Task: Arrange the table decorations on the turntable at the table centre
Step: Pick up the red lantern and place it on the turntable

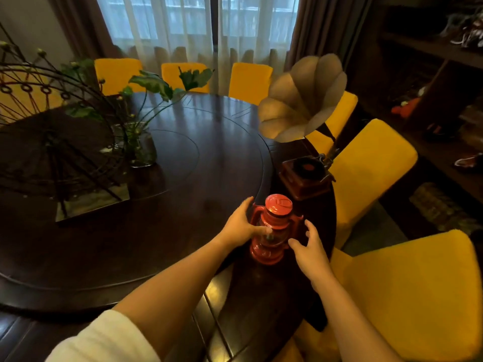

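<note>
A red lantern [271, 226] stands upright on the outer ring of the dark round table, just past the turntable's [209, 173] right edge. My left hand [241, 226] wraps its left side, thumb across the glass. Close beside the lantern's right side is my right hand [309, 246], fingers spread; whether it touches the lantern I cannot tell. A small gramophone [305, 176] with a big brass horn [303, 100] sits on the table rim behind the lantern. On the turntable's left stand a black wire ferris wheel [52, 152] on a mirrored base and a glass vase of green stems [141, 150].
Yellow-covered chairs [371, 165] ring the table on the far and right sides, one close at my right [413, 291]. Dark wooden shelves [431, 87] with clutter fill the right wall. Curtains hang behind the far chairs.
</note>
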